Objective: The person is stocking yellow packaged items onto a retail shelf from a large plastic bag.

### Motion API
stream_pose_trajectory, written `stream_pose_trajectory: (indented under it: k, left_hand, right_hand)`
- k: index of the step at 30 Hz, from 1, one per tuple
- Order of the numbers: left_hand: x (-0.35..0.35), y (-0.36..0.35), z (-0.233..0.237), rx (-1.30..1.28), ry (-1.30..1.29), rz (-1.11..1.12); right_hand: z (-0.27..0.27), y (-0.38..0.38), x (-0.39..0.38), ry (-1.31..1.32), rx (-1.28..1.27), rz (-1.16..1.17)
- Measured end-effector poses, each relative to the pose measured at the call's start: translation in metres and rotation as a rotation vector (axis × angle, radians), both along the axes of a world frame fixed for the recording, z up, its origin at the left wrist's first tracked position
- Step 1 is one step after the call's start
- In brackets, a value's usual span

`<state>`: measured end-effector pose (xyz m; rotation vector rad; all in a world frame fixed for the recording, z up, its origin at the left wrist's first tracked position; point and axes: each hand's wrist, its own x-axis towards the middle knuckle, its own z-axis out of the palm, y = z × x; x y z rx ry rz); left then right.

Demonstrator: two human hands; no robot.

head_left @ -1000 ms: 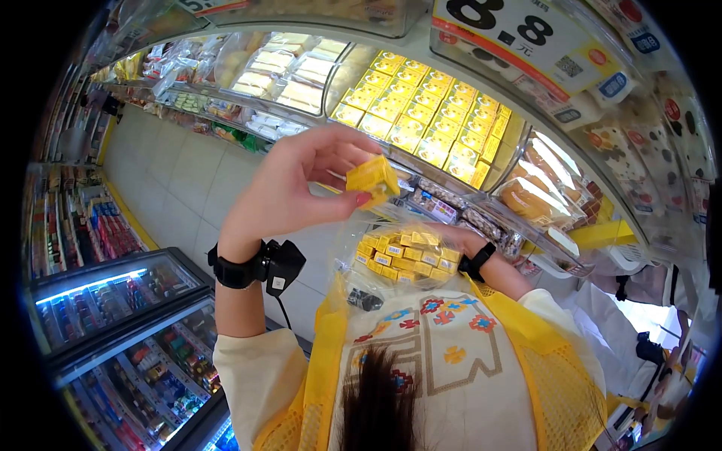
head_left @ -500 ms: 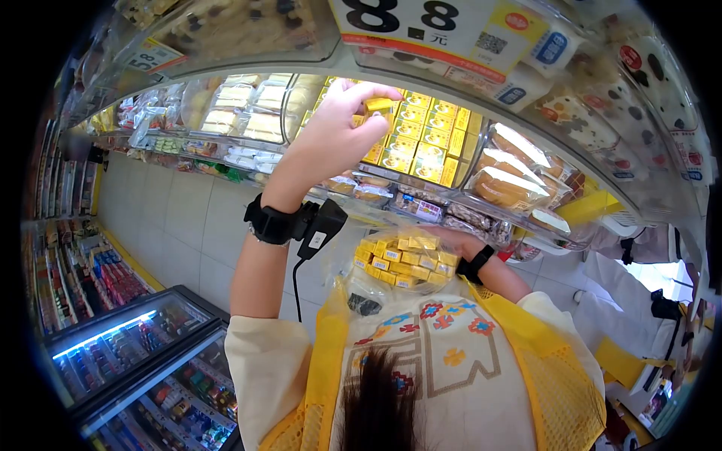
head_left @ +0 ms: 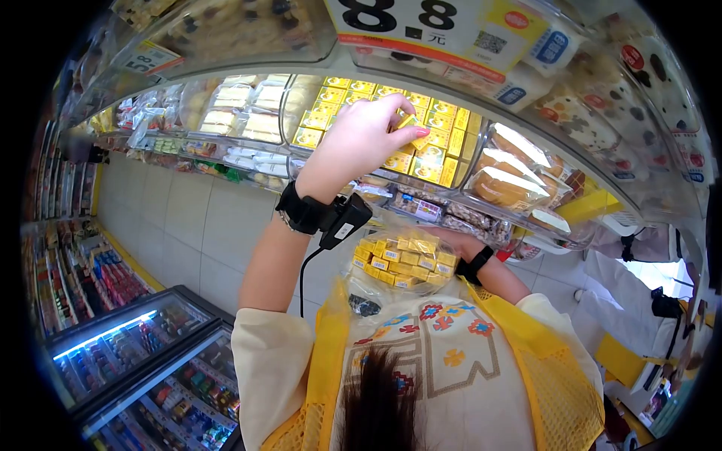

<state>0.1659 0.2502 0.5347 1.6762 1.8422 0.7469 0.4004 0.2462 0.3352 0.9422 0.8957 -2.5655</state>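
My left hand (head_left: 376, 131) reaches over the shelf compartment, thumb and fingers closed on a small yellow box (head_left: 407, 121). Beneath it, rows of matching yellow boxes (head_left: 429, 154) fill a clear-walled compartment. Against my chest is a clear plastic bag (head_left: 350, 270) packed with several small yellow boxes (head_left: 402, 259). My right hand (head_left: 453, 239) holds this bag from its far right side; most of its fingers are hidden behind the bag. Both wrists wear black straps, and a small black device with a cable is on the left one.
Packaged sandwiches (head_left: 226, 105) lie left of the boxes, and wrapped bread rolls (head_left: 508, 184) lie right. An upper shelf with a price sign (head_left: 440, 30) overhangs close above my left hand. Glass-topped freezers (head_left: 135, 331) stand at lower left.
My left hand has moved right and slightly down over the rows with the yellow box, uncovering boxes on the left. The bag and right hand stay in place.
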Motion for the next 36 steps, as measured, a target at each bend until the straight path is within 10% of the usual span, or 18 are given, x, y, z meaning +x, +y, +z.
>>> stream_pose_trajectory:
  k: [8,10,20,30,36]
  left_hand:
    - [-0.007,-0.006,-0.012,0.439,0.352,-0.087]
    - [-0.003,-0.006,0.004,-0.003,0.167,-0.055]
    - [-0.034,-0.007,0.013,0.124,-0.175,0.083]
    - [-0.040,-0.016,-0.005,0.185,0.493,0.123]
    - [-0.035,-0.015,-0.016,0.282,0.448,0.072]
  right_hand:
    - [-0.012,0.000,-0.004,0.004,-0.018,0.017]
    - [-0.006,0.001,-0.005,-0.025,-0.019,0.033]
    - [-0.001,0.002,-0.004,-0.017,0.004,0.040]
    - [-0.003,0.002,-0.004,-0.001,0.023,0.039]
    - [-0.012,0.001,-0.006,-0.019,-0.012,0.025]
